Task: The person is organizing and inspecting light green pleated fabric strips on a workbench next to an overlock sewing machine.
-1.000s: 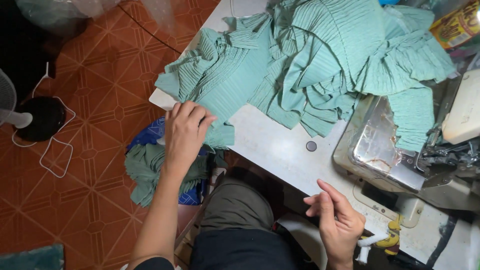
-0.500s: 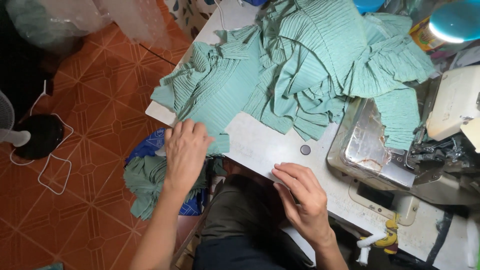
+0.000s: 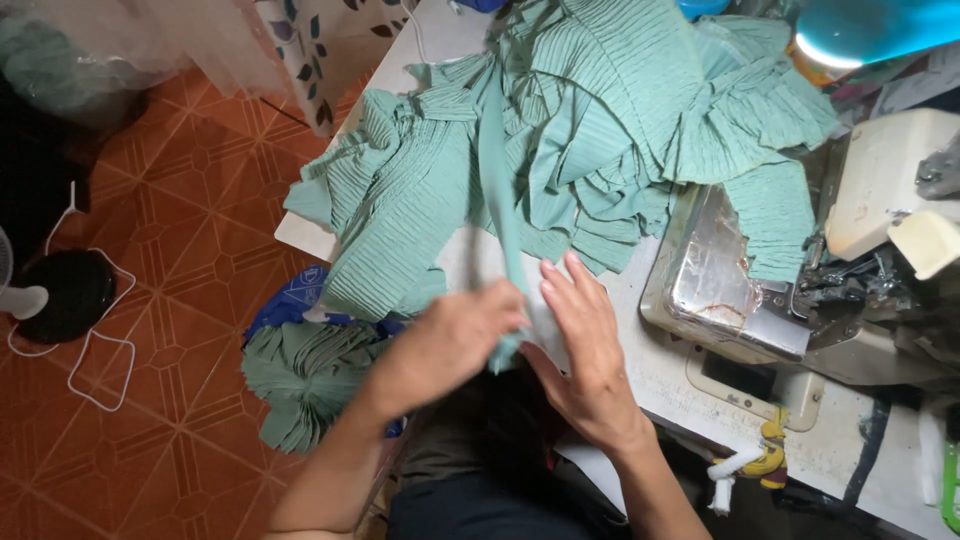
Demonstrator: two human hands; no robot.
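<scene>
Between both hands [image 3: 455, 345], narrow green strip [image 3: 500, 210]

I see a narrow strip of teal fabric [image 3: 497, 190] running taut from the front table edge up across a heap of pleated teal fabric pieces [image 3: 590, 130] that spreads crumpled over the white tabletop.

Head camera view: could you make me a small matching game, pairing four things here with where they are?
Things:
1. green fabric strip
2. sewing machine
3. black fan base
4. blue bag of green fabric

Places:
A. on the tiled floor, far left
B. on the table's right side
C. hanging beside the table edge
D. between the two hands

Pairs: 1-D, 2-B, 3-A, 4-C
</scene>
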